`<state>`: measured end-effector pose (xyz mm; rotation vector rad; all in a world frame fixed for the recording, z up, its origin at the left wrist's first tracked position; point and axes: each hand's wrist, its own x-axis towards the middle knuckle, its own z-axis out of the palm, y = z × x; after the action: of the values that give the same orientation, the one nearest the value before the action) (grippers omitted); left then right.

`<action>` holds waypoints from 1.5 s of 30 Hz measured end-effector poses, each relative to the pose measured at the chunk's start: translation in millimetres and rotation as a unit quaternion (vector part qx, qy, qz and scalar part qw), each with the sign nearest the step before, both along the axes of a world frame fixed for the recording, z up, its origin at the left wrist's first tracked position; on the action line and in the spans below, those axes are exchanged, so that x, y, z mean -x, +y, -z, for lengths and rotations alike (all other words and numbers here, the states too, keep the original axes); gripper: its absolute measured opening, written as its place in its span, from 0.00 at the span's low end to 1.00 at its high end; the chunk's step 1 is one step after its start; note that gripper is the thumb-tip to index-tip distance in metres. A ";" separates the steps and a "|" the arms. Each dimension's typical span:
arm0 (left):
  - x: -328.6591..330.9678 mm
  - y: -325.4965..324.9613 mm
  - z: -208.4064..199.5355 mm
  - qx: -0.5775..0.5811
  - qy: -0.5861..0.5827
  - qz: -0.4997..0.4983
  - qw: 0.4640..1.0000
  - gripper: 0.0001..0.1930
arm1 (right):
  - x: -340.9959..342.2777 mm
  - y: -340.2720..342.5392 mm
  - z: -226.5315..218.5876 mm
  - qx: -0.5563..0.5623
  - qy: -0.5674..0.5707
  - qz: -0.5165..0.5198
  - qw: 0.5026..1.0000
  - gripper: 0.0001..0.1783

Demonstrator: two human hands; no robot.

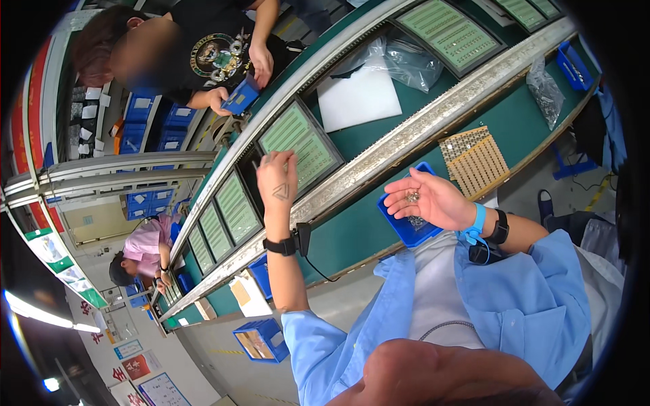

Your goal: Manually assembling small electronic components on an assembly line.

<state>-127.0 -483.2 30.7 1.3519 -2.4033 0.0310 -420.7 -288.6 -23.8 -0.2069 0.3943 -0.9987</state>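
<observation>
My left hand reaches over a green panel in a dark frame on the line. Its fingers are pinched together at the panel's near left side, and whatever they hold is too small to make out. My right hand is turned palm up with loosely curved fingers, cupping a few small metal parts. Below it sits a blue bin with more small shiny pieces inside, partly covered by the hand.
More framed green panels lie along the line between metal rails. A white foam sheet and clear plastic bags lie between panels. Right of my bin is a perforated tan sheet. Across the line, a person holds a blue box.
</observation>
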 end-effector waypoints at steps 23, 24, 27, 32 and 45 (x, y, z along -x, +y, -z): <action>83.3 115.5 -45.0 -0.032 -0.062 0.238 0.969 0.08 | -14.7 -9.4 -26.7 0.108 0.367 -0.002 0.924 0.17; 85.2 120.5 -45.8 -0.028 -0.064 0.245 0.967 0.08 | -21.0 -8.1 -19.0 0.145 0.369 0.030 0.918 0.16; 88.7 130.6 -38.2 -0.025 -0.067 0.259 0.963 0.08 | -20.5 -4.4 -11.8 0.185 0.389 0.065 0.900 0.15; 85.2 131.3 -28.8 -0.005 -0.094 0.281 0.955 0.09 | -19.0 -5.4 -9.0 0.150 0.370 0.031 0.916 0.12; 63.9 84.4 -33.1 -0.001 0.005 0.199 0.980 0.08 | -12.5 -2.8 -21.3 0.114 0.353 0.048 0.927 0.11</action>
<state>-190.9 -398.8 63.8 0.8449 -2.6183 -0.0846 -408.2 -291.4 -2.4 -0.7757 0.9523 -1.0466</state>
